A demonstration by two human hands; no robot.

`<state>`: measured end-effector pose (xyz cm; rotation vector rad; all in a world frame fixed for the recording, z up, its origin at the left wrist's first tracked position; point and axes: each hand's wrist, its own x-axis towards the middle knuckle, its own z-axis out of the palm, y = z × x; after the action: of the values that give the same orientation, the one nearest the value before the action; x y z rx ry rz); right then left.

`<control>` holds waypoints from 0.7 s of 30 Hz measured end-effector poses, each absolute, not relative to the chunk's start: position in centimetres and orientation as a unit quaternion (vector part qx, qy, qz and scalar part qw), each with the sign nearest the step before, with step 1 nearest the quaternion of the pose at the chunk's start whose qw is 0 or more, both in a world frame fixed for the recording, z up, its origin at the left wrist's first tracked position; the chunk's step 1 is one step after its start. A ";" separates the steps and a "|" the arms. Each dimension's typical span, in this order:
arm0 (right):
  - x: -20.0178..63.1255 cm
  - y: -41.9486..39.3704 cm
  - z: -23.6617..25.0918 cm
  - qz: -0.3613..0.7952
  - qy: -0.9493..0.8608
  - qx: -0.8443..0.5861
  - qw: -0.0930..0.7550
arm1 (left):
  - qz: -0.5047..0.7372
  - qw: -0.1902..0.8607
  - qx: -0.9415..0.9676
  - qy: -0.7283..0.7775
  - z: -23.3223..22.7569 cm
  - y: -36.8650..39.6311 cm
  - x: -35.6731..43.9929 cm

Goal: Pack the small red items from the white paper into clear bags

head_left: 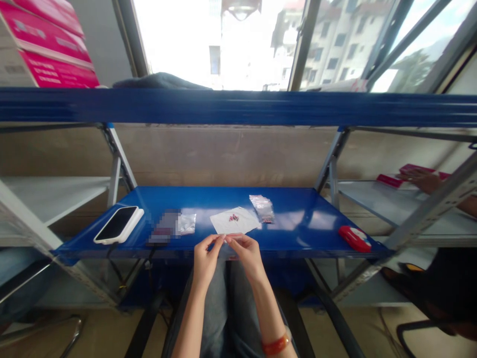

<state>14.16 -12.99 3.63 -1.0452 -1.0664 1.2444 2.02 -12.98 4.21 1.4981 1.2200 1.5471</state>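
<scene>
Over the front edge of the table, my left hand [205, 256] and my right hand [245, 252] meet, fingertips pinched together. Between them they grip the upper edge of a small clear plastic bag [228, 254], which hangs below the fingers. Something reddish shows faintly low in the bag; its kind is hard to make out. Just beyond my hands lies a white paper sheet [219, 222] with several small dark red pieces [234, 218] on it. Behind and to the right of the sheet is a pile of small clear plastic bags [263, 206].
The blue table [298, 204] also holds a white-cased phone [118, 224], a clear packet [187, 223] beside a blurred patch, and a red and white object [355, 238]. A blue shelf beam [238, 107] spans above. At right, another person's hand [421, 179] touches pink boxes.
</scene>
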 end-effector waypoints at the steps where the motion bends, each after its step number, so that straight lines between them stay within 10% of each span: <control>1: 14.2 -13.0 3.6 0.529 -0.452 -0.444 0.564 | 0.591 0.328 0.571 0.466 4.1 -12.9 2.0; 21: 13.3 -12.7 3.6 0.488 -0.455 -0.458 0.587 | 0.598 0.362 0.542 0.467 4.1 -12.9 2.1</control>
<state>13.27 -12.72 3.62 -1.0670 -1.0591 1.1382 2.06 -12.95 4.06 1.3955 1.2023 1.5410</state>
